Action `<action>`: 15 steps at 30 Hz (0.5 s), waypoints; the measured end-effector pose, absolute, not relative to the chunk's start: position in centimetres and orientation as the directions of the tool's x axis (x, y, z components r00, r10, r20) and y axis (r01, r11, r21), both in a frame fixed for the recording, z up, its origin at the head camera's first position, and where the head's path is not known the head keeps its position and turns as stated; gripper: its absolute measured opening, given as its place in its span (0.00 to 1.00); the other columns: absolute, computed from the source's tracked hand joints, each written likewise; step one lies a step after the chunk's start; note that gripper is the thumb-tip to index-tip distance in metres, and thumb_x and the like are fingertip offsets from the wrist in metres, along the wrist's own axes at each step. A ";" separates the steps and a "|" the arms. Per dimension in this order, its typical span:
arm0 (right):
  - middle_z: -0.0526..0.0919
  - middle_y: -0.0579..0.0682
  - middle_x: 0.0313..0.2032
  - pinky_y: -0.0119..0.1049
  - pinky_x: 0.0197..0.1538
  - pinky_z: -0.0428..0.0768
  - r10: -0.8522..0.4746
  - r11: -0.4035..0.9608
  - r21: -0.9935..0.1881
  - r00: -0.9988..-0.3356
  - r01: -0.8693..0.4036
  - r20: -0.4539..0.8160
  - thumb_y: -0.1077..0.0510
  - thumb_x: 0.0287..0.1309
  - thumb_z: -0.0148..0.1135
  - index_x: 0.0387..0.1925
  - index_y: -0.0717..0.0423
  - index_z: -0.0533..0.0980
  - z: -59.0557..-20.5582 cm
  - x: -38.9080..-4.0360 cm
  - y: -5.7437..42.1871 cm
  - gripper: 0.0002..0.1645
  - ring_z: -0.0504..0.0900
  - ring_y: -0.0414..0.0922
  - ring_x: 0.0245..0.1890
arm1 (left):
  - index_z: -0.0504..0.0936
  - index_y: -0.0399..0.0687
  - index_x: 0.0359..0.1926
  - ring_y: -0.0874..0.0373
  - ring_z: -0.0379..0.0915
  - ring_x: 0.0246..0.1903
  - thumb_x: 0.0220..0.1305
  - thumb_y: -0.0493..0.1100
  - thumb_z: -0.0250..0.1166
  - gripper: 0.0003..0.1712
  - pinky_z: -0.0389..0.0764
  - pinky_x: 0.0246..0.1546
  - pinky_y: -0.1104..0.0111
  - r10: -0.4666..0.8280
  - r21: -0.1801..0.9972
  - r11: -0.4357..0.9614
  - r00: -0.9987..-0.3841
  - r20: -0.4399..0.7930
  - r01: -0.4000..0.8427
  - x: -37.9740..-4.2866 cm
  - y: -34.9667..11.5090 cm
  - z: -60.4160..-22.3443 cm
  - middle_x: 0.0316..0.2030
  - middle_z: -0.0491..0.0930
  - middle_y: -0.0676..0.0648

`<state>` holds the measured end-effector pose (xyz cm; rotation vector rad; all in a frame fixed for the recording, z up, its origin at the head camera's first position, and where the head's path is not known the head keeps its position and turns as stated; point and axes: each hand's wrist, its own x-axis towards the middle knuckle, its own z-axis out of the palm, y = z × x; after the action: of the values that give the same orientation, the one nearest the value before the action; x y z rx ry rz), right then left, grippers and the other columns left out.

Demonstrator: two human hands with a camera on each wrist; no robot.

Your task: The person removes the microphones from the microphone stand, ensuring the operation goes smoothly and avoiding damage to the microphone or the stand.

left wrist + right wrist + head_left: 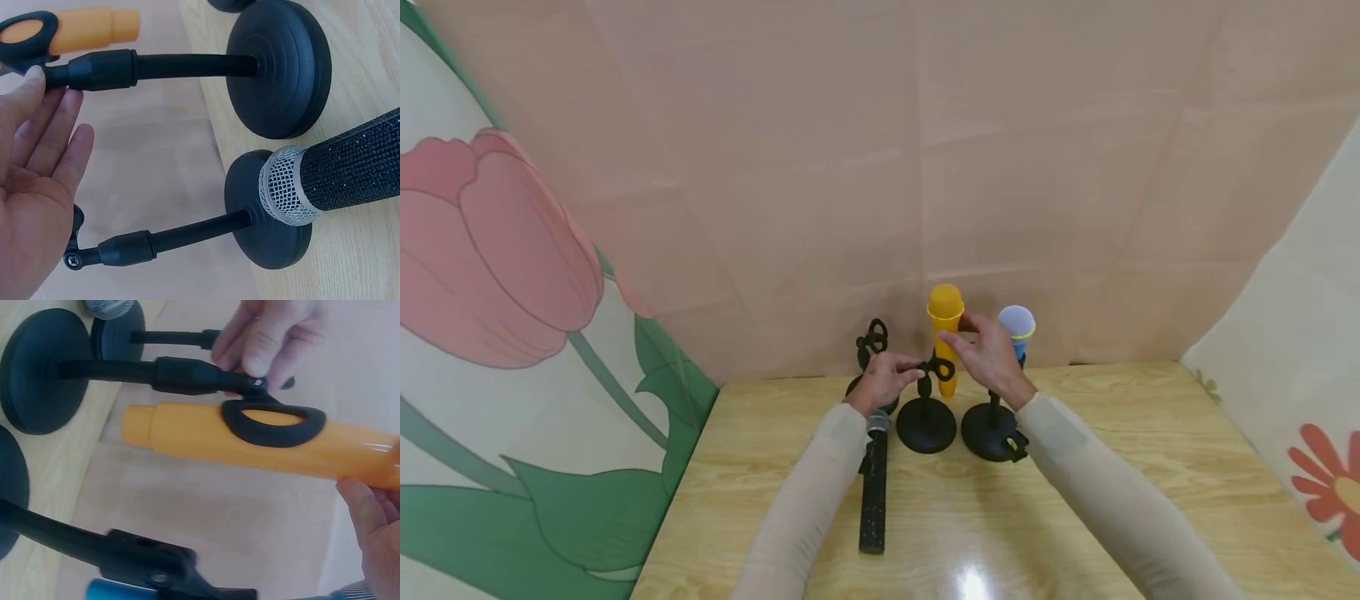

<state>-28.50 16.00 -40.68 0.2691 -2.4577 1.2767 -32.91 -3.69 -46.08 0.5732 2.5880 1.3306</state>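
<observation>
My right hand (992,354) grips a yellow microphone (945,304) just below its head, keeping it upright with the tail down. With thumb and fingertips, my left hand (883,382) pinches the top joint of the middle black microphone stand (927,427). That stand's ring-shaped clip (274,424) overlaps the yellow body in the right wrist view, its loop lying across the front of it. In the left wrist view, the microphone's narrow tail (125,25) hangs beside the stand's black pole (187,65).
At right, another stand (988,433) carries a blue microphone (1017,321). A third stand's clip (872,337) rises behind my left hand. A sparkly black microphone (872,500) lies on the wooden table (760,467), its mesh head against that stand's base. A pinkish-beige backdrop (820,208) stands behind.
</observation>
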 end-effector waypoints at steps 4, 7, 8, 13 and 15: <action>0.84 0.62 0.50 0.54 0.49 0.82 -0.018 0.572 -0.742 -0.910 -0.349 0.414 0.52 0.65 0.67 0.55 0.63 0.78 -39.7 -28.6 15.9 0.24 0.83 0.59 0.50 | 0.86 0.48 0.55 0.54 0.79 0.54 0.69 0.44 0.66 0.16 0.80 0.53 0.60 0.408 0.810 0.531 -0.913 0.015 0.251 -33.0 -3.7 -46.0 0.55 0.83 0.48; 0.84 0.63 0.50 0.55 0.52 0.81 -0.026 0.576 -0.736 -0.908 -0.355 0.418 0.52 0.65 0.67 0.55 0.64 0.78 -39.2 -28.8 15.9 0.24 0.82 0.60 0.51 | 0.86 0.48 0.55 0.54 0.79 0.54 0.69 0.43 0.66 0.15 0.80 0.53 0.59 0.404 0.809 0.535 -0.915 0.011 0.246 -33.1 -3.6 -46.1 0.55 0.83 0.48; 0.83 0.63 0.51 0.55 0.53 0.80 -0.026 0.574 -0.739 -0.910 -0.352 0.413 0.52 0.65 0.67 0.56 0.64 0.77 -39.0 -28.7 15.9 0.25 0.82 0.60 0.51 | 0.86 0.48 0.55 0.54 0.79 0.54 0.69 0.44 0.66 0.15 0.80 0.53 0.59 0.403 0.808 0.535 -0.915 0.011 0.245 -33.1 -3.6 -46.1 0.55 0.83 0.48; 0.84 0.63 0.50 0.57 0.57 0.77 -0.026 0.579 -0.730 -0.903 -0.363 0.428 0.52 0.65 0.67 0.55 0.64 0.77 -38.4 -28.9 16.1 0.24 0.82 0.60 0.51 | 0.86 0.47 0.54 0.54 0.78 0.55 0.68 0.43 0.66 0.16 0.80 0.54 0.60 0.407 0.803 0.534 -0.913 0.031 0.265 -33.1 -3.4 -46.3 0.55 0.83 0.47; 0.84 0.63 0.49 0.57 0.57 0.77 -0.027 0.579 -0.724 -0.896 -0.376 0.443 0.52 0.65 0.68 0.55 0.65 0.78 -38.0 -29.0 16.1 0.24 0.82 0.60 0.50 | 0.86 0.47 0.54 0.54 0.78 0.55 0.68 0.43 0.66 0.15 0.80 0.54 0.60 0.409 0.802 0.533 -0.912 0.036 0.271 -33.1 -3.4 -46.3 0.55 0.83 0.47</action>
<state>-28.96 16.13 -38.02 0.3257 -2.4271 1.2436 -33.06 -3.39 -46.27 0.5833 2.6110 1.3238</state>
